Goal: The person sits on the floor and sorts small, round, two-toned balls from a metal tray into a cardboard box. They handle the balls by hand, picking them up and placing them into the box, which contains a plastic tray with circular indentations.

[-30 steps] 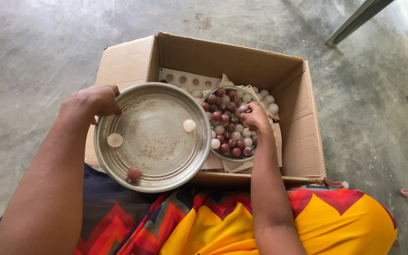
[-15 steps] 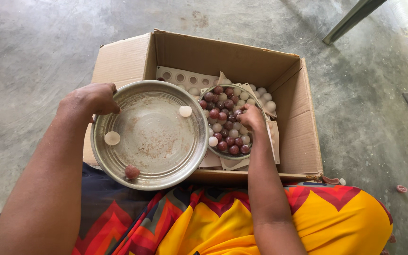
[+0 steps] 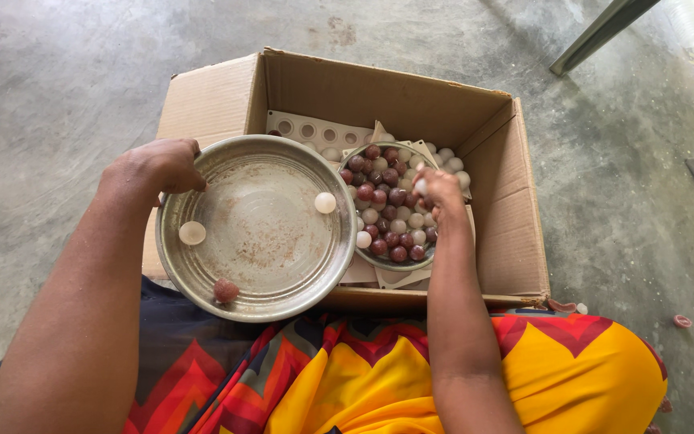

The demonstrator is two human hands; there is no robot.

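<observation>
Right hand [image 3: 441, 193] lifted, white ball [image 3: 421, 186] now pinched

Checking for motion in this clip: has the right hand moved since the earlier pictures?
Yes. The right hand has lifted slightly off the small bowl of balls, pinching a white ball.

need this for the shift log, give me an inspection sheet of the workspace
surface: bare concrete floor, stained.
job's things: large metal pan holds two pale balls and one reddish ball; smaller bowl in the cardboard box is full of red and white balls.
clutter: white mould tray and paper in the box; small bits on the floor at right.
grips: left hand grips the pan rim; right hand pinches a pale ball over the bowl.
cables: nothing seen.
surroundings: slanted metal bar at top right.
</observation>
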